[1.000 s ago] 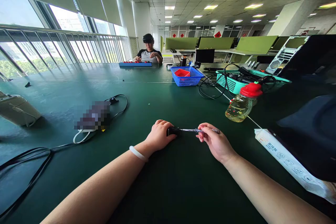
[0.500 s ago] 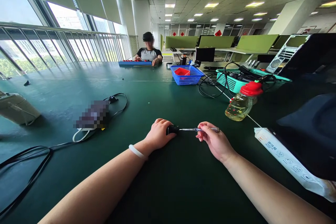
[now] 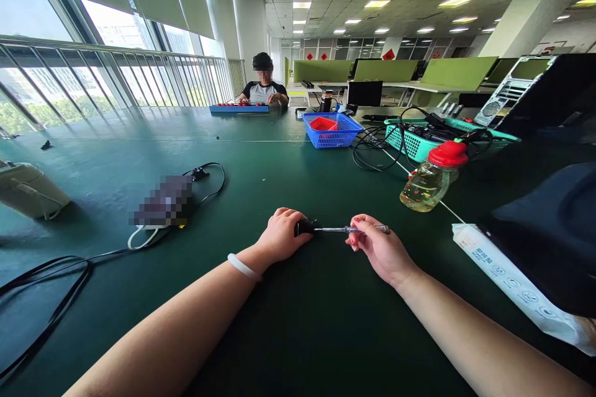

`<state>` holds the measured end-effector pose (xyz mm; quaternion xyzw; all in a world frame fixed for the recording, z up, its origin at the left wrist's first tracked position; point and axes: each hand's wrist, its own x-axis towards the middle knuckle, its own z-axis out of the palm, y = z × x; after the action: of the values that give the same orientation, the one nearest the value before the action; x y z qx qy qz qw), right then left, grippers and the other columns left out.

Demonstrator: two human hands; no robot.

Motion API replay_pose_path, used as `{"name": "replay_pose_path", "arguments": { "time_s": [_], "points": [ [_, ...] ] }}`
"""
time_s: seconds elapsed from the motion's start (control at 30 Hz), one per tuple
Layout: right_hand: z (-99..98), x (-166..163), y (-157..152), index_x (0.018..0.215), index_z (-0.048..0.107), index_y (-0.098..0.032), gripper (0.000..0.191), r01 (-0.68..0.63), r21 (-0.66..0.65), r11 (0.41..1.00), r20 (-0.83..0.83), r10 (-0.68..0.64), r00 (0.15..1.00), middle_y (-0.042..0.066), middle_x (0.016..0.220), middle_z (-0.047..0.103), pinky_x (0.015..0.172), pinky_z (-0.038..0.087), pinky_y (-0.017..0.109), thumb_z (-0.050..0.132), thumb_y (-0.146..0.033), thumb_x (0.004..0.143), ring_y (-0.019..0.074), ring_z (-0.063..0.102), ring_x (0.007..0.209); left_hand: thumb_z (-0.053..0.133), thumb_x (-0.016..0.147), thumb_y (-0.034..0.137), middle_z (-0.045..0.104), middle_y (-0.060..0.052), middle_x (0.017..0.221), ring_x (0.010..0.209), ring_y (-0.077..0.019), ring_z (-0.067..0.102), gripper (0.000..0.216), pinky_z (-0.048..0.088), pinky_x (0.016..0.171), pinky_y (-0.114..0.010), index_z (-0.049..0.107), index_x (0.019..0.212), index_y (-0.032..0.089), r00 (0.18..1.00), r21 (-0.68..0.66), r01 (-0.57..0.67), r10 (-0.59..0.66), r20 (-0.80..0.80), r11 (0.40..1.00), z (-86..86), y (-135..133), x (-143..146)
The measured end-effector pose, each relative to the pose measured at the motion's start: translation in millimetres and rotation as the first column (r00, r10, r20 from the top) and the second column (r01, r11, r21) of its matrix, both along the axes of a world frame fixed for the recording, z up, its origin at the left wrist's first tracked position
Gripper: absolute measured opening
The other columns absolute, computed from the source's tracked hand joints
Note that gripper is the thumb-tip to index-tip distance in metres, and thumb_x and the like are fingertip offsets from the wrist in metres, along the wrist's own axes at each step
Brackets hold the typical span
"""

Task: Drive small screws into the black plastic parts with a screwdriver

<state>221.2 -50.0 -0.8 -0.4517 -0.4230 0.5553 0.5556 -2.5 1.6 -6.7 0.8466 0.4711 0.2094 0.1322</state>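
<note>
On the dark green table (image 3: pixel 298 322), my left hand (image 3: pixel 282 236) is closed around a small black object (image 3: pixel 303 227), whose kind I cannot make out. My fingers hide much of it. My right hand (image 3: pixel 377 245) grips a screwdriver (image 3: pixel 347 229) with a clear handle between thumb and fingers. The screwdriver lies level, its thin metal shaft pointing left, and its tip reaches the right end of the black object. Whether the tip sits inside it is too small to tell.
To the right stand a bottle with a red lid (image 3: pixel 431 180) and a white packet (image 3: pixel 516 285). Farther back are a blue basket (image 3: pixel 333 133) and a teal basket (image 3: pixel 419 146) with cables. A blurred device (image 3: pixel 165 198) and black cable (image 3: pixel 84 260) lie left. Another person (image 3: pixel 264 90) sits opposite.
My hands, the black object and the screwdriver stay nearly as they were. The view has shifted slightly. Across the table, the other person's hand has moved a little.
</note>
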Motion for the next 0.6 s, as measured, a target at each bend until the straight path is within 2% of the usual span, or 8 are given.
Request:
{"name": "replay_pose_path", "arguments": {
  "time_s": [0.2, 0.47, 0.6],
  "points": [
    [1.9, -3.0, -3.3, 0.077, 0.060, -0.020, 0.034, -0.034, 0.075, 0.997, 0.070, 0.029, 0.997, -0.002, 0.061, 0.057, 0.061, 0.045, 0.029, 0.075, -0.050, 0.072, 0.0140, 0.053, 0.061, 0.072, 0.081, 0.033, 0.070, -0.006, 0.113, 0.118, -0.0292, 0.054, 0.027, 0.043, 0.105, -0.045, 0.067, 0.104, 0.021, 1.000, -0.011, -0.004, 0.004, -0.005, 1.000, 2.2, -1.1, 0.6],
    [-2.1, -0.6, -5.0, 0.079, 0.060, -0.022, 0.028, -0.123, 0.231, 0.965, 0.254, 0.062, 0.965, -0.002, 0.065, 0.058, 0.065, 0.044, 0.030, 0.066, -0.049, 0.084, 0.0146, 0.054, 0.061, 0.072, 0.081, 0.034, 0.070, -0.007, 0.113, 0.117, -0.0283, 0.055, 0.026, 0.042, 0.106, -0.045, 0.066, 0.103, 0.020, 1.000, 0.014, -0.004, 0.004, -0.014, 1.000, 1.0, -0.7, 1.0],
    [-0.9, -0.9, -5.4, 0.081, 0.059, -0.023, 0.028, -0.105, 0.265, 0.959, 0.233, 0.042, 0.972, -0.002, 0.068, 0.057, 0.066, 0.046, 0.031, 0.064, -0.050, 0.086, 0.0152, 0.054, 0.063, 0.072, 0.080, 0.036, 0.069, -0.008, 0.114, 0.118, -0.0303, 0.054, 0.027, 0.044, 0.104, -0.046, 0.066, 0.101, 0.020, 1.000, 0.008, -0.014, 0.014, -0.025, 1.000, 1.2, -0.9, 1.0]
  ]
}}
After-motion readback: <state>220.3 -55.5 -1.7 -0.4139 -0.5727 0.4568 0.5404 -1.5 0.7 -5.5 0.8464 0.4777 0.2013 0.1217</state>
